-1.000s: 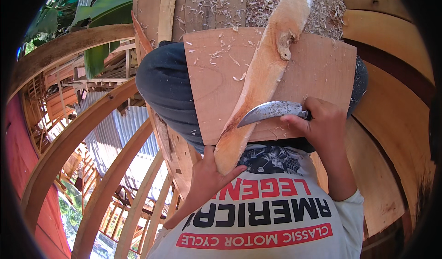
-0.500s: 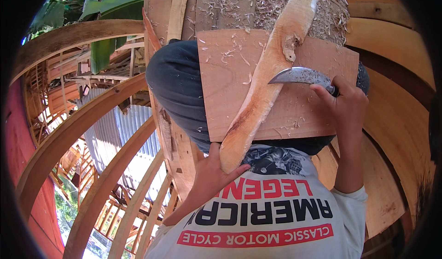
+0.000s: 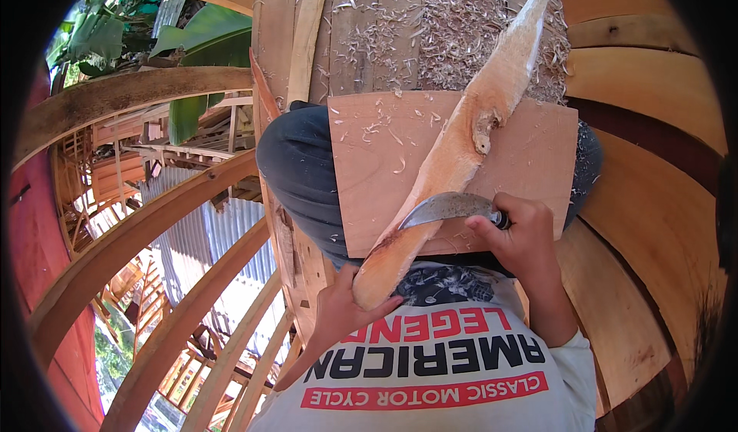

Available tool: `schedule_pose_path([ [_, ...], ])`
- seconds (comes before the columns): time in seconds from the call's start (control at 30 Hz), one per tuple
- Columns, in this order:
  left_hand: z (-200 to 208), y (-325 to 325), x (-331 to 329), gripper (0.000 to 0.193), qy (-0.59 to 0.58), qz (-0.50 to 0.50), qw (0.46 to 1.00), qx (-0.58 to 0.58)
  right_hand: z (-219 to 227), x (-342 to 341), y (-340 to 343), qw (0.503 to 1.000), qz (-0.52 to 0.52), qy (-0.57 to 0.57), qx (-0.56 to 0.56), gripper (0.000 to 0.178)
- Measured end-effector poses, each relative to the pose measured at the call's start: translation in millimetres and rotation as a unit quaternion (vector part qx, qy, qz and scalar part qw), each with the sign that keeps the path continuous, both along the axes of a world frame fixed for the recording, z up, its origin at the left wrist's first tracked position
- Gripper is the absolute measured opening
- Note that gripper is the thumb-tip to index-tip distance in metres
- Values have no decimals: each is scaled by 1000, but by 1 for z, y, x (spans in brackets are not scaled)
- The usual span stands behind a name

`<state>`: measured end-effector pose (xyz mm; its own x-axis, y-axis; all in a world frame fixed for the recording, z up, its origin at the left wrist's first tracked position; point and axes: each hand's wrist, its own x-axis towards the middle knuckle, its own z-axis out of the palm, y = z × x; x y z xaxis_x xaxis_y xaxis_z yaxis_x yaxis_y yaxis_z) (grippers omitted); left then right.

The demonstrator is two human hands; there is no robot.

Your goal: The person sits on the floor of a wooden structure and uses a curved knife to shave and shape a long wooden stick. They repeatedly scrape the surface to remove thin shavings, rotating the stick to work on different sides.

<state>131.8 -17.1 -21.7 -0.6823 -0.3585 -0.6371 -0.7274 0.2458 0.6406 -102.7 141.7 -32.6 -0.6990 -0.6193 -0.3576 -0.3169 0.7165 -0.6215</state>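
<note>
A long, roughly shaped piece of wood (image 3: 450, 155) with a knot on its right edge slants across a flat board (image 3: 530, 163) on my lap. My left hand (image 3: 346, 301) is closed round its near end, close to my shirt. In my right hand (image 3: 519, 228) is a knife with a curved blade (image 3: 453, 207); the fist wraps its dark handle, most of which is hidden. The blade lies across the near half of the wood, its tip pointing left over a dark reddish streak.
Wood shavings (image 3: 469, 48) cover the planks (image 3: 354, 55) beyond the board. Curved wooden ribs (image 3: 177, 209) rise on the left, with corrugated metal sheets (image 3: 181, 224) beyond them. Curved planking (image 3: 653, 224) walls the right side. A narrow wooden strip (image 3: 307, 40) lies at the far left of the planks.
My right hand has drawn the knife toward me and to the left along the wood, from near the knot to the near half. My left hand keeps hold of the near end.
</note>
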Motion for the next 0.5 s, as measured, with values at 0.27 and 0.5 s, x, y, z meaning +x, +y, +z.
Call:
schedule_pose_path([
  [0.27, 46, -22, -79, 56, 42, -57, 985, -159, -8, -17, -5, 943, -78, -172, -275, 45],
  [0.5, 50, -9, -145, 48, 170, -145, 946, -236, -1, -17, -9, 799, -273, -312, -436, 18],
])
